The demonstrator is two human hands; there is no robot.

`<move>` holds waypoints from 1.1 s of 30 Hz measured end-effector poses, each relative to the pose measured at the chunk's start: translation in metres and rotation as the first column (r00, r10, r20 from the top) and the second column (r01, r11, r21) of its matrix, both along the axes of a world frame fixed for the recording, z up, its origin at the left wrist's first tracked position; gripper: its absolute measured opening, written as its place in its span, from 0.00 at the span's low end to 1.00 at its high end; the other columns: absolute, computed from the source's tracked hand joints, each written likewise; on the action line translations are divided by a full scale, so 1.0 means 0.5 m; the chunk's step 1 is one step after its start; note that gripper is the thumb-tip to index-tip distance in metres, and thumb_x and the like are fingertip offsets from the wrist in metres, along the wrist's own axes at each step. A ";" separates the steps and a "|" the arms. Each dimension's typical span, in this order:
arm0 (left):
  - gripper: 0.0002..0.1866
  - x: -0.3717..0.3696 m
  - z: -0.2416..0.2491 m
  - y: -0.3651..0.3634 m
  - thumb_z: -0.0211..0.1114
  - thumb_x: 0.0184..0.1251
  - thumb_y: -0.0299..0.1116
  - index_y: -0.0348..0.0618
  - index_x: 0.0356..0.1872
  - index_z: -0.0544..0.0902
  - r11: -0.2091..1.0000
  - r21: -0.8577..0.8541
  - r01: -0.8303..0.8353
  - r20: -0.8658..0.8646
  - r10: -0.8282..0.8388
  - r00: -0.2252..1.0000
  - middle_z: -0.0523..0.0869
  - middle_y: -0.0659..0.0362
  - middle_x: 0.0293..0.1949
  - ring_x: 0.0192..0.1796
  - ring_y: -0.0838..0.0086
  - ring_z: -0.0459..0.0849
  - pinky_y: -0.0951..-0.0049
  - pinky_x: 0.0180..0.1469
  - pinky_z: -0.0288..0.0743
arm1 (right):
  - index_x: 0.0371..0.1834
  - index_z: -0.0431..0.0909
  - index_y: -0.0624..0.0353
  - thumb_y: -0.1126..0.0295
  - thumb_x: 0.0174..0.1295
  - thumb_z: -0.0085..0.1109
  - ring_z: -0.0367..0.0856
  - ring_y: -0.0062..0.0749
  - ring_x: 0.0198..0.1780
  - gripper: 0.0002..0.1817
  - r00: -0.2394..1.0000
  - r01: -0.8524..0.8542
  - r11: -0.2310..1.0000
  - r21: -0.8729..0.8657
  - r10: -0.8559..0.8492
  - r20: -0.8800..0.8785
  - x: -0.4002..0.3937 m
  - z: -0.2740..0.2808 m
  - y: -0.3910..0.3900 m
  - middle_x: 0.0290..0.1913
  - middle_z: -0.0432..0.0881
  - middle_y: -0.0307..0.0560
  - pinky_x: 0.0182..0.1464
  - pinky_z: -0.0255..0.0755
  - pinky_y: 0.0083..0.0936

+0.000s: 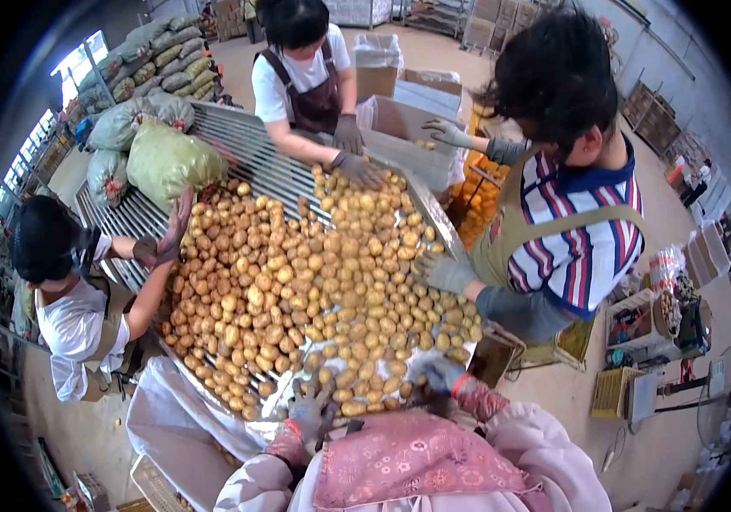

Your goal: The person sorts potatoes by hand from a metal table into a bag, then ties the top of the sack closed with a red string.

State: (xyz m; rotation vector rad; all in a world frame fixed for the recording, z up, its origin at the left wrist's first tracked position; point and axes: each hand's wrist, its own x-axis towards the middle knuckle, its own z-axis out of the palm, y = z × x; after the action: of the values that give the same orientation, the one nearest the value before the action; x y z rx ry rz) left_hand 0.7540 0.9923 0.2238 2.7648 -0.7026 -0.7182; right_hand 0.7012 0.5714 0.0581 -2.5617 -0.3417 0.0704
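Potatoes (272,290) lie in a wide heap on a slatted metal sorting table (250,145). My left hand (310,411), in a grey glove, is at the near edge of the heap with its fingers spread beside several potatoes. To its right, my right hand (438,375), also gloved, reaches in at the near right corner, fingers stretched toward the potatoes and slightly blurred. Neither hand visibly grips a potato. Between my hands, a few potatoes lie on a pale, shiny surface. Below them is my pink patterned apron (408,461).
Three co-workers stand around the table, their gloved hands (359,171) at the heap or near it. Full sacks (174,162) rest on the table's far left. A white-lined container (174,418) stands at the near left. Crates (638,320) and a scale are at right.
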 end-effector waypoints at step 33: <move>0.28 0.010 -0.056 -0.017 0.58 0.67 0.49 0.53 0.67 0.73 0.994 -0.063 0.093 0.146 -0.083 0.986 0.71 0.49 0.69 0.71 0.36 0.61 0.35 0.70 0.53 | 0.57 0.79 0.51 0.60 0.64 0.56 0.77 0.49 0.61 0.19 0.802 0.340 0.940 -0.039 -0.312 -0.509 -0.106 0.266 0.037 0.58 0.81 0.51 0.61 0.72 0.40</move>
State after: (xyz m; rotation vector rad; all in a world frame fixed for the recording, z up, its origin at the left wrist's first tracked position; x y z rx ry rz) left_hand 0.7590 0.9836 0.1957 2.7573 -0.8654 -0.5036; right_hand 0.6479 0.5898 0.1911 -2.3906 0.3006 0.5906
